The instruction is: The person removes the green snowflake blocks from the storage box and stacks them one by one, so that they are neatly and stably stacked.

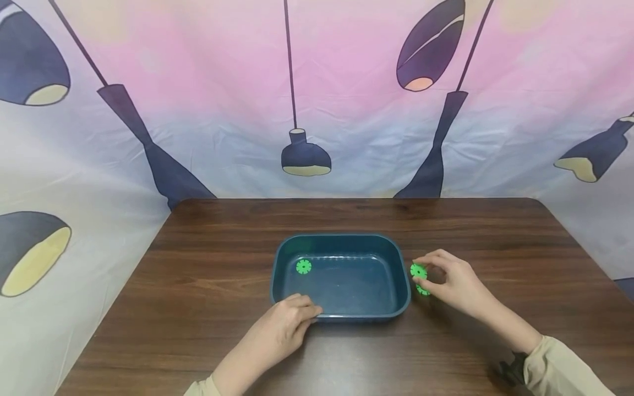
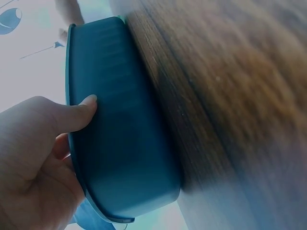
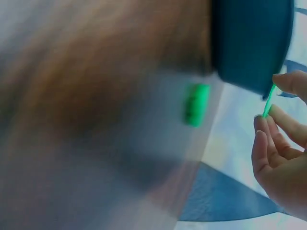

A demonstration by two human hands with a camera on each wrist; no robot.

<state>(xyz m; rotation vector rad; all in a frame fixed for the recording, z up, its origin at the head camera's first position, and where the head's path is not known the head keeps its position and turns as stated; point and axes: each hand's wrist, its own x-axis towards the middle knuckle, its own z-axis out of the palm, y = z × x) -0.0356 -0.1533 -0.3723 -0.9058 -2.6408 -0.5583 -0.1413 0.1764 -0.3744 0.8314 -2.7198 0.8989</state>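
Observation:
A dark teal plastic basin [image 1: 342,318] sits on the table. My left hand [image 1: 284,324] grips its near rim towards the left corner; in the left wrist view the thumb [image 2: 79,115] presses the outer wall. Inside the basin, near its far left corner, lies a notched green disc [image 1: 304,267]. Just outside the right wall, my right hand [image 1: 458,283] pinches another green disc [image 1: 418,271] by its edges between thumb and fingers, seen edge-on in the right wrist view. Below it, more green notched plastic [image 1: 423,290] rests on the table, partly covered by the thumb.
The brown wooden table [image 1: 208,264] runs back to a hanging cloth [image 1: 238,110] printed with lamps. A dark strap [image 1: 515,367] shows at the right sleeve's cuff.

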